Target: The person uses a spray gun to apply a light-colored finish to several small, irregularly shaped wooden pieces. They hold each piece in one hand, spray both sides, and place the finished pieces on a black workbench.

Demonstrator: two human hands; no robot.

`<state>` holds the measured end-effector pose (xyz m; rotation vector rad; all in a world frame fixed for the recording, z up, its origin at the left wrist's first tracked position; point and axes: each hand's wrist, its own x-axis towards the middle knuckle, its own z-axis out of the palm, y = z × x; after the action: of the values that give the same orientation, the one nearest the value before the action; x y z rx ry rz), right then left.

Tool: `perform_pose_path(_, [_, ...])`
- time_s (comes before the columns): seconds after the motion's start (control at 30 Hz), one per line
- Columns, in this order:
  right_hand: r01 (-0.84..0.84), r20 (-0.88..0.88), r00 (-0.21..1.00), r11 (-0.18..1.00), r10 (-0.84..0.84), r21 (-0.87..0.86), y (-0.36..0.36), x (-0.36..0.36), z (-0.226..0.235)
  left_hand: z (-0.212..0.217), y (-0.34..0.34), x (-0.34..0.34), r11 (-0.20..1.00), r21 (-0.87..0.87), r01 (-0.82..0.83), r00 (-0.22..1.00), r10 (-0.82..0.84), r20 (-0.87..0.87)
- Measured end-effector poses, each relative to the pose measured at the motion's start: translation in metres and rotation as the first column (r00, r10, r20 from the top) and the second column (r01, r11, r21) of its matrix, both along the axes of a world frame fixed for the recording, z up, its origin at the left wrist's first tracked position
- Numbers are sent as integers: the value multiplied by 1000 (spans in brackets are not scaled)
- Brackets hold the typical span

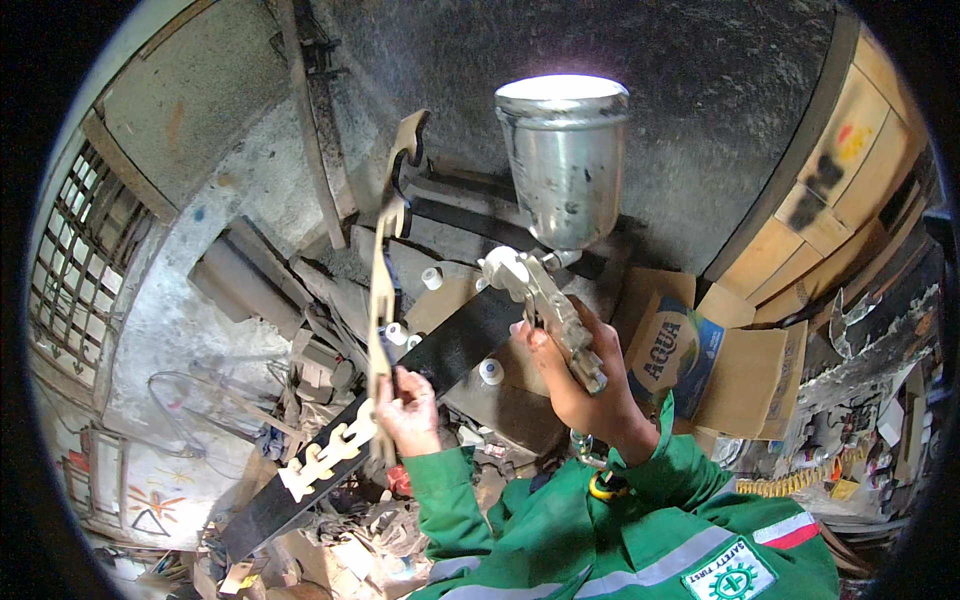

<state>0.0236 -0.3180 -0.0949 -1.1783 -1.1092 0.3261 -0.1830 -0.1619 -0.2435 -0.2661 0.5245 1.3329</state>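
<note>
Head view: the metal cup [565, 165] rides upright on top of my spray gun [545, 305], its sides silvery and flecked with dark spots. Glare whites out the top, so I cannot tell what is in it. To the right, near the wall, stands an open cardboard box [655, 350] with blue print on its side and its flaps spread; I can't make out its contents.

My right hand [585, 385] is wrapped around the gun's handle, the forearm rising from below in a green sleeve [655, 455] — whether the trigger is squeezed, I cannot tell. The gun's nose points left, toward the long wavy-edged strip [380, 290] in my other hand. My left hand [408, 412] pinches that strip near its lower end, holding it upright and almost edge-on to me. Beneath it, a pale cut-out piece [328, 461] lies on a slanting black plank [455, 345] — just below my left fingers.
</note>
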Motion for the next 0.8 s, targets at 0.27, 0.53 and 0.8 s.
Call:
perform_pose_path(0.27, [-76, -169, 983, 997, 70, -26, -2, -13, -14, 119, 3, 1, 588, 755, -290, 290, 806, -516])
perform_pose_path(0.53, [1, -57, 998, 999, -3, -39, 9, -24, -30, 152, -4, 52, 508, 861, -10, -116, 855, -506])
perform_pose_path(0.8, [115, -70, 990, 989, -122, -88, 13, -21, -47, 127, 1, 55, 435, 893, 114, -60, 901, -430])
